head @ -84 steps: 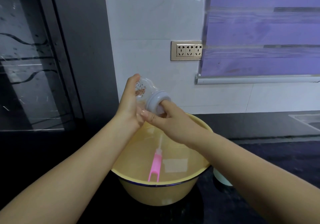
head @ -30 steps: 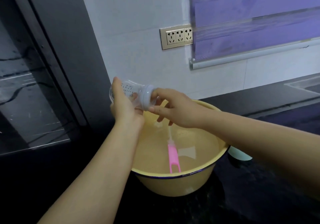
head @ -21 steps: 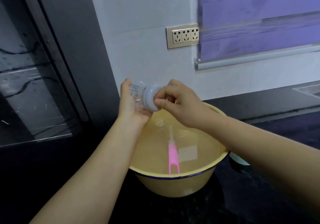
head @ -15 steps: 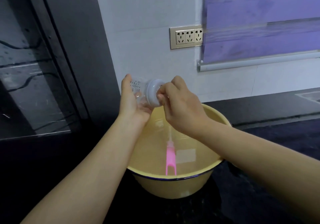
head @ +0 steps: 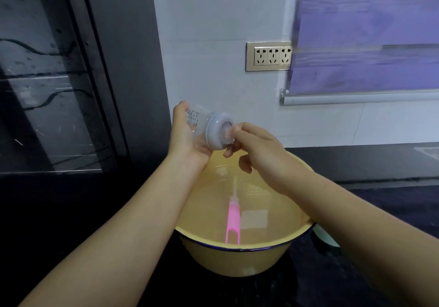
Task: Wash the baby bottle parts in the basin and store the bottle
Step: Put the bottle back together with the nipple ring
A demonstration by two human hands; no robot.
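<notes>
My left hand [head: 184, 138] grips a clear baby bottle [head: 196, 123] with printed measure marks, held on its side above the far rim of a yellow basin [head: 237, 259]. A pale lilac collar [head: 215, 129] is on the bottle's mouth and points right. My right hand [head: 256, 150] pinches the teat [head: 227, 128] at the middle of the collar with thumb and fingertips. A pink-handled bottle brush [head: 233, 218] lies in the water in the basin.
The basin stands on a dark counter [head: 392, 199]. A pale round object [head: 325, 235] peeks out behind my right forearm. A socket panel [head: 269, 56] is on the white tiled wall, a purple blind [head: 368, 33] to the right, dark glass [head: 47, 93] to the left.
My right hand has shifted from gripping the collar's rim to pinching the teat at its centre. The bottle stays in my left hand over the basin.
</notes>
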